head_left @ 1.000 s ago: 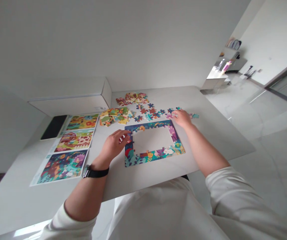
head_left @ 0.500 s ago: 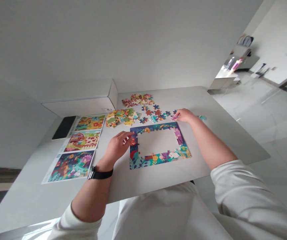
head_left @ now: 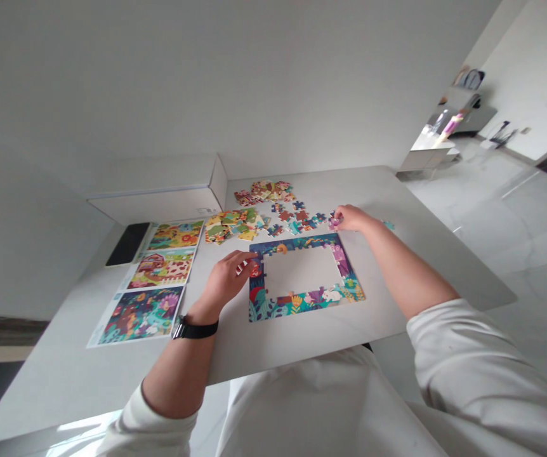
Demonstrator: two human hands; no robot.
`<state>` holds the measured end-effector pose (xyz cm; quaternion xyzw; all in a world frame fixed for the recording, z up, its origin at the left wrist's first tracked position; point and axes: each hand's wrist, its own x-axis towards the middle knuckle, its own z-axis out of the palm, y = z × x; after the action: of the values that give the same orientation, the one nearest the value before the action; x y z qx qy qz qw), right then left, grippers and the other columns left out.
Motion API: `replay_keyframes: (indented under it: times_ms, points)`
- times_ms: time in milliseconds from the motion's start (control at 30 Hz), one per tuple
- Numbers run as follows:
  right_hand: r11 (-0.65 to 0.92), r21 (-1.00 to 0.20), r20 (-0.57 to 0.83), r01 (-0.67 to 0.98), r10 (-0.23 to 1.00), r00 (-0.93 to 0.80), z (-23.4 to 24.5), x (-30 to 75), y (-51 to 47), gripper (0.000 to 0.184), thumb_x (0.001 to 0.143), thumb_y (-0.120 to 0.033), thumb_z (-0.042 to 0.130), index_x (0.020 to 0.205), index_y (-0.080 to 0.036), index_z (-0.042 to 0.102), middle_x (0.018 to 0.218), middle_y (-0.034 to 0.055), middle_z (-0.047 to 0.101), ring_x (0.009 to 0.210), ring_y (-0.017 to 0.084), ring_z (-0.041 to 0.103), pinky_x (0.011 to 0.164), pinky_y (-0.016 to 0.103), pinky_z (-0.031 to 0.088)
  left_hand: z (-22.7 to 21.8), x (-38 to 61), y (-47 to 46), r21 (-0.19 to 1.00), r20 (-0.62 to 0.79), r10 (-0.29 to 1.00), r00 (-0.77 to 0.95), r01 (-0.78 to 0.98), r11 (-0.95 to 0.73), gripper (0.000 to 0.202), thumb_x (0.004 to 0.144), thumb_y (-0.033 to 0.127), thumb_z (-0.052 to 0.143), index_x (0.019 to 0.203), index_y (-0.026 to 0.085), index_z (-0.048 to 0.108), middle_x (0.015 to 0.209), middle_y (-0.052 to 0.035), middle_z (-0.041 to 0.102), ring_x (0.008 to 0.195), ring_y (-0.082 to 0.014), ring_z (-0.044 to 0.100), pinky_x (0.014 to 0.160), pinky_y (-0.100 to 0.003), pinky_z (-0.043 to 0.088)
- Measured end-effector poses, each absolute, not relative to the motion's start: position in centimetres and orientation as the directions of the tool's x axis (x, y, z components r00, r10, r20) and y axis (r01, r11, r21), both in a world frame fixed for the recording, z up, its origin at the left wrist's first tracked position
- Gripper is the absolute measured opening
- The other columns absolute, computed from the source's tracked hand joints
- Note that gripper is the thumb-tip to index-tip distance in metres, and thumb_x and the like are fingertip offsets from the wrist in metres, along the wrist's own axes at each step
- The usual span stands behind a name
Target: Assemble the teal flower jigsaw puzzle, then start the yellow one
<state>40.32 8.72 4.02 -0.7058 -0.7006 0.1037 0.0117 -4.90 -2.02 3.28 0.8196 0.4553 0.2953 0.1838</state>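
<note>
Blue-and-green jigsaw border lies flat; right hand pinches a pink piece; left hand: cannot tell.

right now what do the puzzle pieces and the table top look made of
The puzzle pieces look like printed cardboard, probably with a light coating: they lie flat and thin with bright printed colours, though no bare core shows. The table top looks like smooth pale stone or laminate with a soft matte sheen; the pictures can't settle which.
</note>
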Motion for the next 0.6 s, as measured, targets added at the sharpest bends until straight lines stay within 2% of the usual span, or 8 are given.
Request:
replay_keyframes:
  times_ms: [100,167,267,333,400,467,600]
  points:
    - [-0.08,-0.297,-0.046,0.952,0.997,0.07,4.1,40.5,7.8,0.038,0.077,-0.026,0.092,0.111,-0.024,0.076,0.108,0.0067,0.082,0.095,0.024,0.074,0.085,0.032,0.055,3.4,-4.9,-2.2,0.574,0.353,0.849,0.393,0.626,-0.528,0.031,0.107,0.037,0.055,0.118,0.022,0.08,0.102,-0.0077,0.078,0.08,-0.0176,0.07,0.076,-0.03,0.058]
    - [-0.095,-0.457,0.012,0.884,0.993,0.113,4.1,40.7,6.9,0.035,0.076,-0.029,0.09,0.106,-0.023,0.073,0.1,0.0052,0.081,0.088,0.022,0.072,0.082,0.032,0.055,3.5,-4.8,-2.2,0.588,0.383,0.845,0.374,0.607,-0.535,0.03,0.107,0.036,0.055,0.115,0.023,0.081,0.101,-0.0075,0.078,0.079,-0.0174,0.07,0.075,-0.03,0.058]
    - [-0.055,-0.741,0.069,0.669,0.985,0.158,4.4,40.5,5.1,0.04,0.074,-0.04,0.09,0.102,-0.022,0.068,0.093,0.0033,0.077,0.078,0.019,0.067,0.073,0.031,0.054,4.0,-4.1,-2.1,0.625,0.394,0.836,0.382,0.556,-0.548,0.028,0.106,0.036,0.057,0.113,0.023,0.08,0.099,-0.0069,0.077,0.079,-0.0175,0.07,0.073,-0.03,0.059]
    - [0.009,-0.873,0.097,0.487,0.983,0.157,5.0,39.8,3.9,0.047,0.071,-0.052,0.091,0.099,-0.023,0.066,0.089,0.0019,0.074,0.075,0.018,0.064,0.069,0.03,0.053,4.9,-3.0,-1.9,0.646,0.397,0.823,0.406,0.513,-0.565,0.027,0.104,0.038,0.06,0.112,0.022,0.08,0.096,-0.0067,0.077,0.08,-0.0179,0.07,0.074,-0.03,0.059]
    - [0.075,-0.938,0.131,0.339,0.981,0.146,5.8,38.5,2.6,0.052,0.068,-0.059,0.091,0.095,-0.023,0.065,0.087,0.0008,0.072,0.075,0.018,0.063,0.068,0.03,0.052,6.1,-1.4,-1.5,0.659,0.416,0.81,0.414,0.477,-0.581,0.026,0.103,0.039,0.063,0.111,0.022,0.08,0.093,-0.0063,0.075,0.081,-0.0179,0.07,0.077,-0.03,0.06]
    - [0.117,-0.962,0.15,0.247,0.981,0.121,6.5,36.9,1.4,0.052,0.066,-0.058,0.093,0.092,-0.024,0.064,0.087,0.0011,0.072,0.079,0.018,0.064,0.07,0.03,0.052,7.4,0.7,-0.9,0.687,0.425,0.812,0.4,0.442,-0.577,0.026,0.102,0.04,0.066,0.114,0.021,0.08,0.097,-0.0064,0.076,0.083,-0.0175,0.07,0.077,-0.029,0.06]
    - [0.102,-0.987,0.109,0.124,0.993,0.048,7.1,34.0,-0.3,0.048,0.071,-0.06,0.091,0.094,-0.026,0.065,0.09,0.0008,0.073,0.086,0.02,0.068,0.074,0.03,0.053,8.5,6.0,0.8,0.777,0.401,0.854,0.332,0.37,-0.509,0.029,0.1,0.04,0.069,0.12,0.02,0.077,0.105,-0.0083,0.078,0.085,-0.0178,0.071,0.075,-0.029,0.057]
